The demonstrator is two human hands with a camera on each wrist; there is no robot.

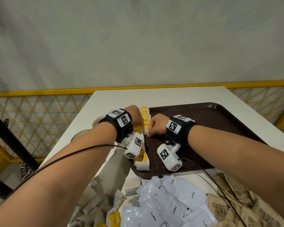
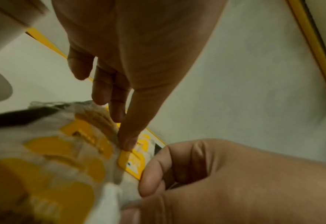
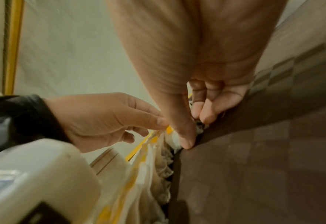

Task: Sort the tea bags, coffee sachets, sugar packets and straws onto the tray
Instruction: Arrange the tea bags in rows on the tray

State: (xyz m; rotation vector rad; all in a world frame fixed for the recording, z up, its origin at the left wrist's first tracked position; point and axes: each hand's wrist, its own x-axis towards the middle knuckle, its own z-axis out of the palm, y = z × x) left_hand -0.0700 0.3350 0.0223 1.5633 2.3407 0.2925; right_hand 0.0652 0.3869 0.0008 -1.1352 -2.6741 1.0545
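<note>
Tea bags (image 1: 143, 122), white pouches with yellow tags, are lined in a row along the left edge of the one brown textured tray (image 1: 211, 118), centre frame. One tag is pinched by the left hand (image 1: 135, 115); the row is gripped by the right hand (image 1: 156, 124). White coffee sachets (image 1: 167, 203) are heaped at lower centre.

We cannot see the left hand's fingertips (image 1: 138, 119) in the head view; near tea bags (image 2: 49, 159) are blurred, and their print is unreadable.
</note>
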